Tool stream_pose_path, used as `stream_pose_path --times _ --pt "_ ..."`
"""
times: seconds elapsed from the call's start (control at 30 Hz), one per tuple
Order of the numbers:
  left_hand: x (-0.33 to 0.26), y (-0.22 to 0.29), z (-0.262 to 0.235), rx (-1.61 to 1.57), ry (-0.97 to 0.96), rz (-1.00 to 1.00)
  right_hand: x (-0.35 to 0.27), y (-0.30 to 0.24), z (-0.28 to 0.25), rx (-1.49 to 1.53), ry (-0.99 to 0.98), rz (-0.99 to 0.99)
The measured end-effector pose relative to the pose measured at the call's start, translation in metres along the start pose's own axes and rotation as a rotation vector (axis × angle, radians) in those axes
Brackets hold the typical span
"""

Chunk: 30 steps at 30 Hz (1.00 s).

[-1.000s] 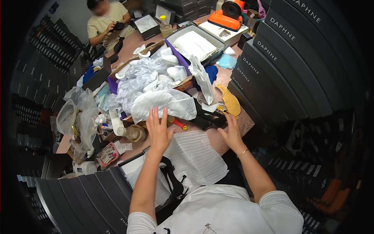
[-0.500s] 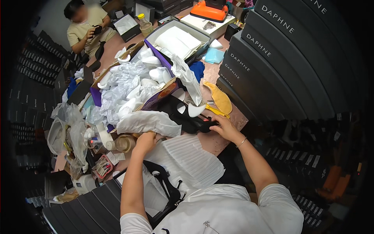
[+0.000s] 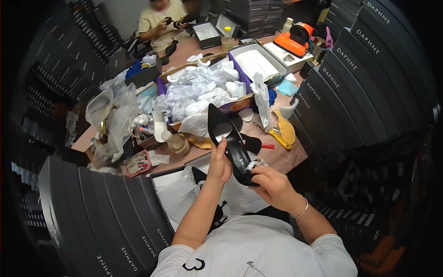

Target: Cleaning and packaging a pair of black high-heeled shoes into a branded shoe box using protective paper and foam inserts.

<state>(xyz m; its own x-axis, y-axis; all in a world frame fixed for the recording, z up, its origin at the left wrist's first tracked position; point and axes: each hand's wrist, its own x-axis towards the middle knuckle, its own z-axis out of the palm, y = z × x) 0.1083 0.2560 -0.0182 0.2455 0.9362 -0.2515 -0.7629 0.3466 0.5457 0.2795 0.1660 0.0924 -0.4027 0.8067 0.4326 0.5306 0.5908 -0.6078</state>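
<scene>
A black pointed-toe shoe is raised over the near edge of the table, toe up and its dark insole toward me. My left hand grips it by the side, thumb along the opening. At the heel end, my right hand has its fingers pinched at a small crumpled white scrap; the fingertips are partly hidden. Below my forearms, an open shoe box contains white paper and another black shoe, partly covered by my left arm.
A purple-edged carton full of white shoe inserts and crumpled paper occupies the table. Stacked dark shoe boxes rise at right, others at near left. A yellow-handled brush lies right. Across the table, a person handles a black shoe.
The black shoe has come up off the table into my left hand. My right hand has moved to its heel. The view has shifted, and white paper in front of me has moved.
</scene>
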Motion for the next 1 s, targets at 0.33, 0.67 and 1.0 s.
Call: stream_pose_path --times 0.33,0.67,1.0 --pt "-0.101 0.026 -0.087 0.122 0.339 -0.126 -0.107 0.136 0.066 0.167 0.358 0.818" --pt "-0.094 -0.030 -0.043 0.015 0.369 -0.513 -0.118 0.246 0.107 -0.430 -0.086 0.779" --pt "-0.110 -0.031 -0.049 -0.329 0.404 -0.399 -0.022 0.104 0.061 0.326 0.126 0.560"
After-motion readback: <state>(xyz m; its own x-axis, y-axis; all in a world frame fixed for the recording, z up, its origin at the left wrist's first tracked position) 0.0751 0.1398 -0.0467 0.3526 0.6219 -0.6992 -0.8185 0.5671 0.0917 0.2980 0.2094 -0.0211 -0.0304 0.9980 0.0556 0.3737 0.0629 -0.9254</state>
